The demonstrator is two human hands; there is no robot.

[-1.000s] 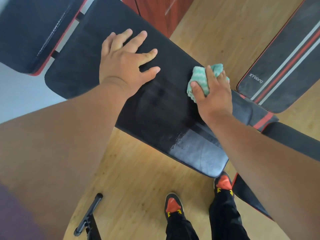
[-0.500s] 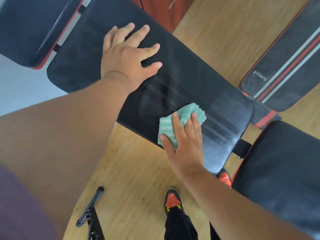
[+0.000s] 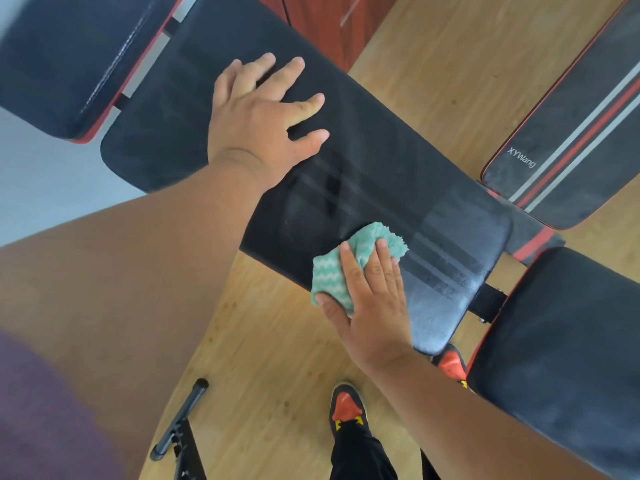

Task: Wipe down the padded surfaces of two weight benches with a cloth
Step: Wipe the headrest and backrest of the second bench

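A long black bench pad runs diagonally across the middle of the view. My left hand lies flat on it, fingers spread. My right hand presses a bunched green and white cloth onto the pad's near edge, fingers laid over it and thumb tucked round its corner. Wet streaks show on the pad beside the cloth. A second bench's pad, black with red and grey stripes, lies at the upper right.
A black seat pad sits close on the right, and another dark pad fills the upper left. A black bar lies on the wooden floor by my shoes. A red-brown cabinet stands behind.
My right hand swept the cloth from the pad's far edge across to its near edge, then stayed about there. My left hand has stayed planted on the pad.
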